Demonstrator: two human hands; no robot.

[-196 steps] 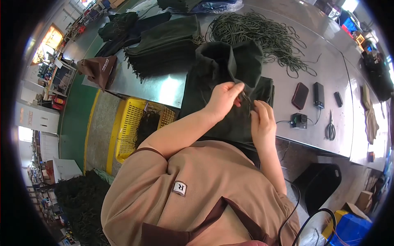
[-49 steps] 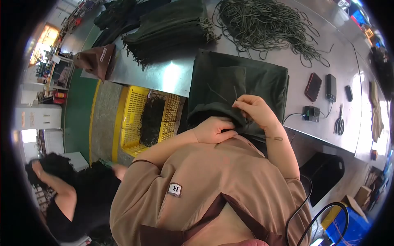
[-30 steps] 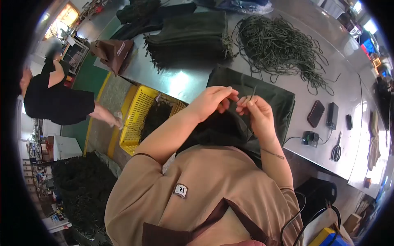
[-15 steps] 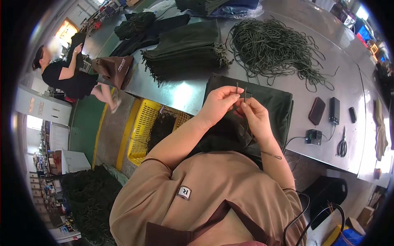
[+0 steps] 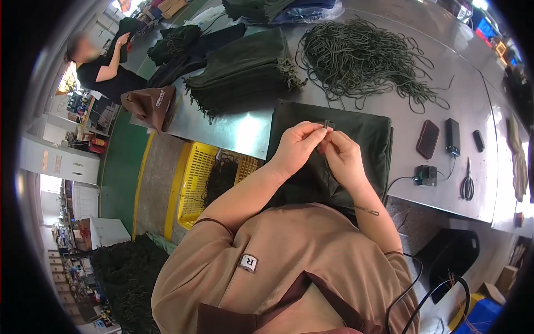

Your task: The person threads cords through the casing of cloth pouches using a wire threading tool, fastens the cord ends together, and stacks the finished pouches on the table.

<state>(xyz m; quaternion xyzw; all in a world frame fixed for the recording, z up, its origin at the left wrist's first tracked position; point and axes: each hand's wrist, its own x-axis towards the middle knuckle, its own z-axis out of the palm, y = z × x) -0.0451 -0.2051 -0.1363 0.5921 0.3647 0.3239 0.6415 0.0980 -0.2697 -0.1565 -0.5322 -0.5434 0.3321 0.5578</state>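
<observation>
Both hands meet over the dark green fabric (image 5: 364, 133) at the table edge. My left hand (image 5: 300, 146) pinches the end of a dark green cord (image 5: 327, 123) between thumb and finger. Close against it on the right, my right hand (image 5: 342, 156) pinches the same cord or a second end; fingers cover the spot where they join. Below the fingers the cord runs down toward the fabric. A thin loop of cord (image 5: 367, 211) lies on my right forearm.
Behind are a tangled cord heap (image 5: 361, 61) and stacked fringed fabric (image 5: 239, 69). Right: phone (image 5: 428, 139), black box (image 5: 452, 137), small device (image 5: 426, 175), scissors (image 5: 467, 183). Left: yellow basket (image 5: 192, 183), brown bag (image 5: 149, 106), and a person (image 5: 105, 75) holding dark cloth.
My hands were apart over the fabric and have come together, with the cord ends now side by side at the fingertips. The other person has moved farther off, toward the upper left.
</observation>
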